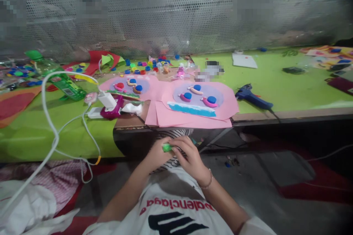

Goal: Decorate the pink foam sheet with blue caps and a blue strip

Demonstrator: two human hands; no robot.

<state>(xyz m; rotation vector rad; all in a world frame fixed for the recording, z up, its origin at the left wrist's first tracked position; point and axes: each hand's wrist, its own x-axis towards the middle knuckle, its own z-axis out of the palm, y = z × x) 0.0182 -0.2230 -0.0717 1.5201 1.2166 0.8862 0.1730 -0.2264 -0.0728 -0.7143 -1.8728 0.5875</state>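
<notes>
My left hand (156,154) and my right hand (190,158) meet in front of my chest, below the table edge. Both pinch a small green lump (167,148), soft like clay, between their fingertips. Just above them on the table lies a pink paper sheet (193,117) carrying a lilac oval with three small snail figures with blue caps (211,100) and a blue strip. A second similar pink sheet (129,86) lies to its left.
A blue glue gun (252,96) rests on the green table cover (275,88) at right. A white charger and cable (55,132) trail off the left, beside a green bottle (62,80). Coloured bottle caps (146,65) are scattered at the back before a perforated metal wall.
</notes>
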